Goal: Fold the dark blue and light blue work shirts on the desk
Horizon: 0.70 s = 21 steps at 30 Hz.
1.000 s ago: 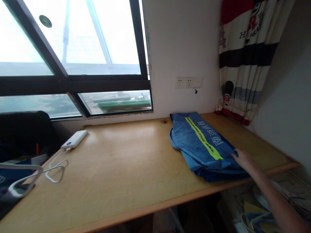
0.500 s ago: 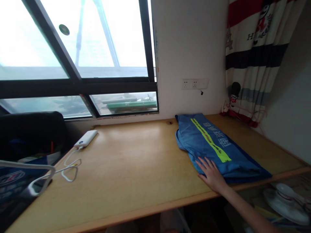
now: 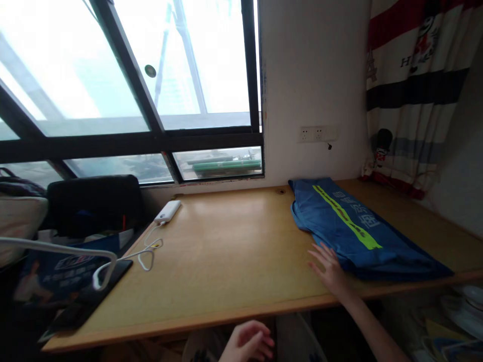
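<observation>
A folded blue cloth garment [image 3: 339, 226] with a neon-yellow strip and pale lettering lies flat on the right part of the wooden desk [image 3: 226, 251]. My right hand [image 3: 329, 269] is at its near left edge, fingers spread and holding nothing; whether the fingertips still touch the cloth I cannot tell. Low in the picture, in front of the desk's edge, my left hand [image 3: 249, 343] shows with its fingers loosely curled and a little apart, and nothing visible in it.
A white power bank [image 3: 168, 211] with a white cable [image 3: 145, 251] lies at the desk's left edge. Beyond that edge stand a black chair [image 3: 94, 201] and a dark blue printed bag [image 3: 75, 271]. Wall sockets [image 3: 311, 134] and a curtain [image 3: 415, 100] are behind the garment.
The view has swung left, so the desk and garment appear further right. My right hand has slid left off the garment's edge. My left hand has come into view at the bottom.
</observation>
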### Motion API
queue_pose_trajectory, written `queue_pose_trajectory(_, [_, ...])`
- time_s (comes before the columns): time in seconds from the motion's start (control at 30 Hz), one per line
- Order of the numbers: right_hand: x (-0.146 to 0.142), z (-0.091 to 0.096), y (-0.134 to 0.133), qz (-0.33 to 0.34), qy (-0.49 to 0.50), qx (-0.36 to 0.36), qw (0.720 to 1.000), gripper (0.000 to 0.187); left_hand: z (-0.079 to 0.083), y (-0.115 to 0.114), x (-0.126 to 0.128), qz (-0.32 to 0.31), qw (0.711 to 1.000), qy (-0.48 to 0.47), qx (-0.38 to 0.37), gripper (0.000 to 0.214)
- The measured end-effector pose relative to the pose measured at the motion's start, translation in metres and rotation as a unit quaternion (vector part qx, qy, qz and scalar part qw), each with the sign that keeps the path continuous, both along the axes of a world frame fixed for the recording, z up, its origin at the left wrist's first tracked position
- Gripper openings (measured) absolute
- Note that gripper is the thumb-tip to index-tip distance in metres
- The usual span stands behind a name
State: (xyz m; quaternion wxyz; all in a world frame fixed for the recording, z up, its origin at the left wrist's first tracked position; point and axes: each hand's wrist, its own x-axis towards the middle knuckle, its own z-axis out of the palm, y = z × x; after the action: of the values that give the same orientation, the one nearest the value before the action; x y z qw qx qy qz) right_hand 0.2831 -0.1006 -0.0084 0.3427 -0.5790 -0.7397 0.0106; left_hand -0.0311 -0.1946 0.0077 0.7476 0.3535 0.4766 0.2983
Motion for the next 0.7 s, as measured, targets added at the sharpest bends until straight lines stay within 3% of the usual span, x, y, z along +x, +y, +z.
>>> queue_pose_trajectory(0.07, [-0.047, 0.014, 0.009, 0.075, 0.104, -0.003, 0.992, 0.031, 0.012, 0.033, -0.012, 0.004, 0.992, -0.001, 0.127, 0.034])
queue_pose_trajectory(0.17, [-0.119, 0.033, 0.035, 0.144, 0.252, -0.009, 0.957, 0.030, 0.032, 0.093, -0.018, 0.086, 0.958, 0.017, 0.272, 0.031])
queue_pose_trajectory(0.23, [-0.159, 0.040, 0.056, 0.149, 0.324, -0.010, 0.934, 0.034, 0.037, 0.132, -0.015, 0.124, 0.944, 0.000, 0.307, 0.035])
queue_pose_trajectory(0.33, [-0.198, 0.036, 0.088, 0.153, 0.357, -0.016, 0.921, 0.042, 0.026, 0.180, -0.005, 0.152, 0.950, -0.053, 0.267, 0.046])
queue_pose_trajectory(0.5, [-0.213, 0.007, 0.127, 0.192, 0.333, -0.020, 0.923, 0.053, -0.003, 0.223, 0.009, 0.176, 0.943, -0.136, 0.248, 0.069])
queue_pose_trajectory(0.7, [-0.209, -0.010, 0.149, 0.213, 0.415, -0.079, 0.881, 0.050, 0.005, 0.224, 0.012, 0.137, 0.955, -0.164, 0.206, 0.073])
